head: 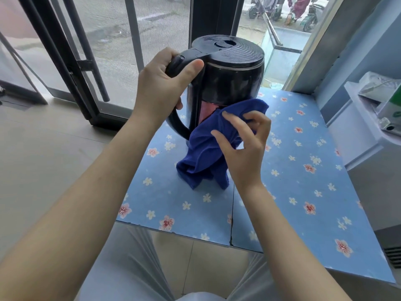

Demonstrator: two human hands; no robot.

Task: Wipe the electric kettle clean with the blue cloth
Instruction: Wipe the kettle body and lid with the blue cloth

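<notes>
A black electric kettle [230, 77] with a ribbed lid is held up over the flowered table [303, 192], lid shut. My left hand [160, 85] is wrapped around its handle at the top. My right hand [243, 144] grips a dark blue cloth [201, 155] and presses its upper part against the kettle's lower front side. The rest of the cloth hangs down in folds toward the table. The kettle's base is hidden behind the cloth and my hand.
The table has a blue cover with flower prints and a seam down its middle. A grey-white appliance [373, 118] stands at the right edge. A dark-framed glass door [86, 68] is behind on the left. Tiled floor lies to the left.
</notes>
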